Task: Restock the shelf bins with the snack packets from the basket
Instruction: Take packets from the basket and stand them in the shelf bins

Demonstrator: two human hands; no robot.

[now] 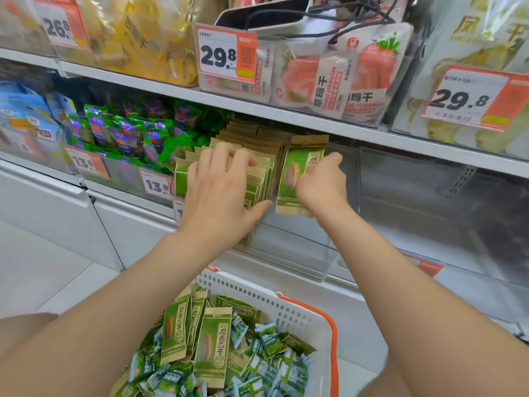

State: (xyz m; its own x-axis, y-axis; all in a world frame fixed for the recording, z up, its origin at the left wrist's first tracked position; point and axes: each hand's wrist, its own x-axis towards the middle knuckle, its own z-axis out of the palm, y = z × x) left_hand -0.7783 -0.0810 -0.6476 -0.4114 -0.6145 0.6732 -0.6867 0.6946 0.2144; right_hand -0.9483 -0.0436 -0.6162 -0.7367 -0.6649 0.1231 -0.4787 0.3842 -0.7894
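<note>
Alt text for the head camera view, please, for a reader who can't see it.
The right hand holds a green seed packet at the right end of a row of matching packets in a clear shelf bin, while the left hand rests flat on that row. Below, a white basket holds more packets.

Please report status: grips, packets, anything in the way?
Left grip flat on row of green-and-brown paper seed packets. Right grip holds one more packet beside row. Nothing in the way.
</note>
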